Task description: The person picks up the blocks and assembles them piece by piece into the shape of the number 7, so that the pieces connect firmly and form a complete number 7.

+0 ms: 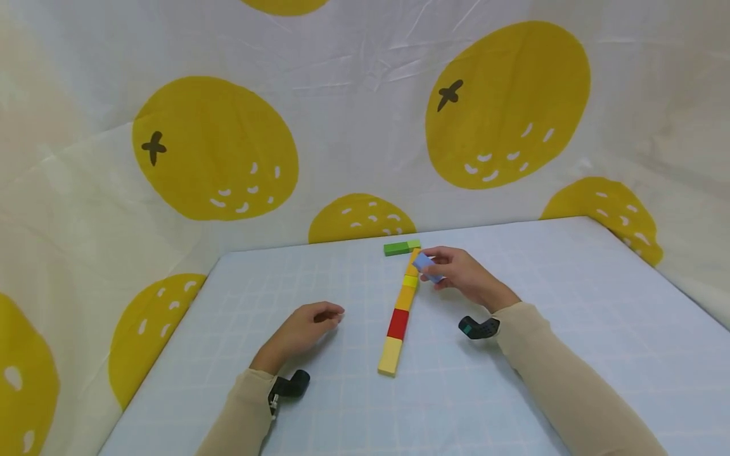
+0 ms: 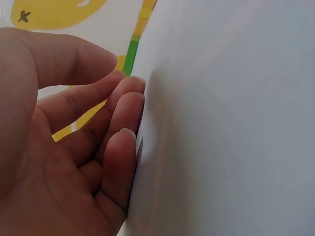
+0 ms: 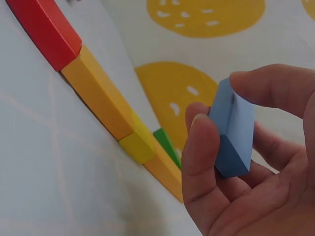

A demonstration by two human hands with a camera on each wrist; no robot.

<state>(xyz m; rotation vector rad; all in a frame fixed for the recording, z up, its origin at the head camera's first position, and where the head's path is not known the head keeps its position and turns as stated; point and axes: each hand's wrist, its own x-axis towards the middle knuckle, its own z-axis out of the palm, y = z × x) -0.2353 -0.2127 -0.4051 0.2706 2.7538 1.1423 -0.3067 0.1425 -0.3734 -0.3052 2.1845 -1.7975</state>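
Between thumb and fingers, my right hand pinches a blue block, held up beside the far end of a row of blocks. That row runs away from me on the table: a pale yellow block nearest, then a red block, an orange block, a bright yellow block and another orange one. At its far end a green block and a light green block lie crosswise. My left hand rests on the table left of the row, fingers loosely bent, holding nothing.
A pale blue table cover with a faint grid lies under everything. Behind it hangs a white cloth printed with large yellow fruit. Black devices are strapped at both wrists, the right one beside the row.
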